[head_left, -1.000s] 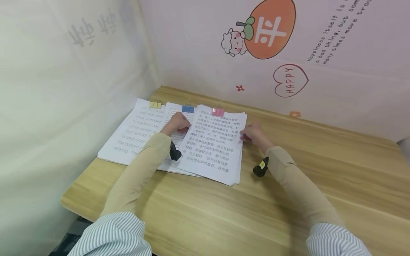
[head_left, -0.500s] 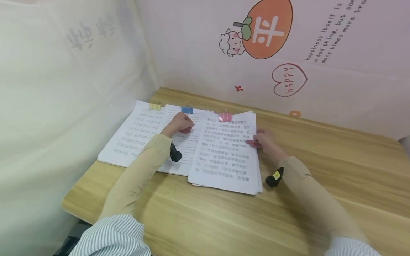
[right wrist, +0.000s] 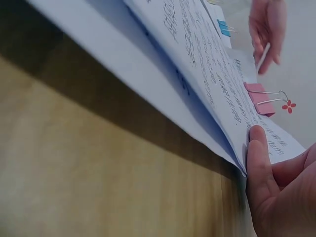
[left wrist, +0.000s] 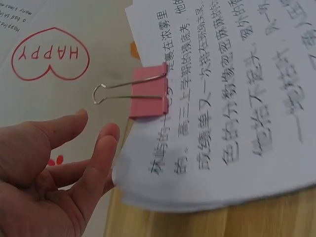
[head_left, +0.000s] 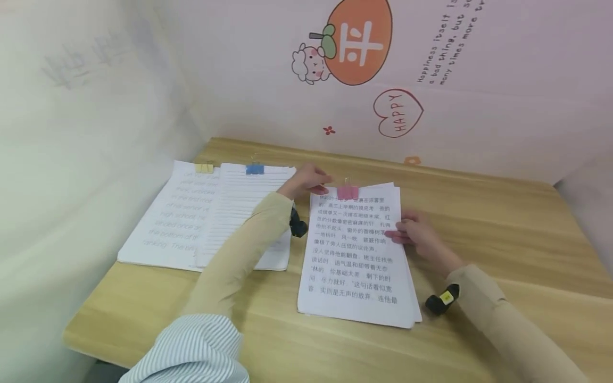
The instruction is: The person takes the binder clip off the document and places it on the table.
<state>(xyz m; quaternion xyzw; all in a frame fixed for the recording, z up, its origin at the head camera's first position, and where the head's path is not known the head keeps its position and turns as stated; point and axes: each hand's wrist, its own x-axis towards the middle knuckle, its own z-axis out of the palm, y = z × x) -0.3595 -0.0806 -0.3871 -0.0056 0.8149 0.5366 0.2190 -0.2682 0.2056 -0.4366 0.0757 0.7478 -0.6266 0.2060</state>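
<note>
A stack of paper printed with Chinese text [head_left: 354, 255] lies in front of me in the head view, its loose sheets slightly fanned at the right. A pink binder clip [head_left: 348, 192] bites its top edge. My right hand [head_left: 421, 236] grips the stack's right edge; in the right wrist view a shadowed gap shows under that edge. My left hand [head_left: 306, 180] is at the top left corner, beside the clip. In the left wrist view its thumb and fingers are spread apart, with the clip's wire handles [left wrist: 128, 89] just beyond them.
Two more clipped stacks overlap at the left: one with a yellow binder clip [head_left: 204, 168] and large English print, one with a blue binder clip [head_left: 255, 168]. The wooden table [head_left: 503, 229] meets a decorated wall [head_left: 268, 90] behind and a white curtain [head_left: 72, 159] at the left.
The pink-clipped stack has moved right and towards me, off the blue-clipped one. My right hand moved with it. My left hand has gone from the blue-clipped pages to the pink clip's corner.
</note>
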